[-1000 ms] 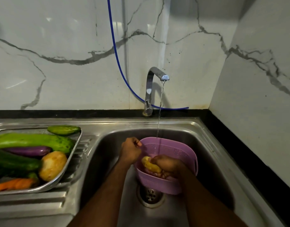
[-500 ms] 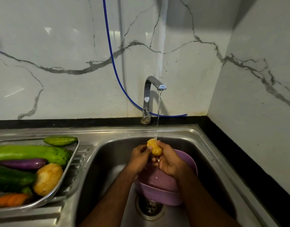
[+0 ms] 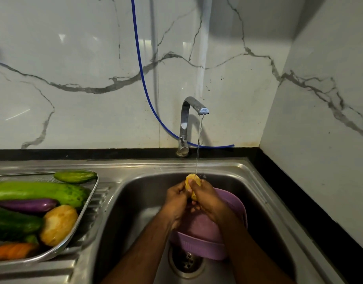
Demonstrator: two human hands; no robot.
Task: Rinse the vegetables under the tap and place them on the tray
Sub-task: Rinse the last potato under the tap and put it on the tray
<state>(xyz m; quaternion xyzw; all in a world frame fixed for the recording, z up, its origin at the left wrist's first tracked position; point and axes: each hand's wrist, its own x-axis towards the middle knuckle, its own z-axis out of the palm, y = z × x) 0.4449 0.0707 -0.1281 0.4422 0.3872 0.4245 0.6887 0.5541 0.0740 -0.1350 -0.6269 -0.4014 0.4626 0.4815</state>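
While held up under the thin stream from the tap [image 3: 194, 111], pinched between both hands: a small yellow potato [image 3: 193, 180], only its top and a sliver lower down showing, the rest covered by fingers. Left hand [image 3: 177, 198] curled round its left side, right hand [image 3: 207, 198] wrapped over its right, thumbs meeting on the front. Directly under the grip, a purple colander [image 3: 234, 203] standing in the sink [image 3: 258, 191], its inside mostly blocked by wrists and forearms; contents impossible to make out. Below that, partly covered by the colander, the drain [image 3: 184, 263]. Well to the left of the grip, on the draining board, a metal tray [image 3: 88, 210] cut off by the picture edge, loaded with a pale green gourd [image 3: 39, 192], small cucumber [image 3: 75, 176], purple aubergine [image 3: 27, 206], dark cucumber [image 3: 12, 224], larger potato [image 3: 58, 224] and carrot [image 3: 12, 251]. Behind the tap, a blue hose [image 3: 139, 64] running up out of view.
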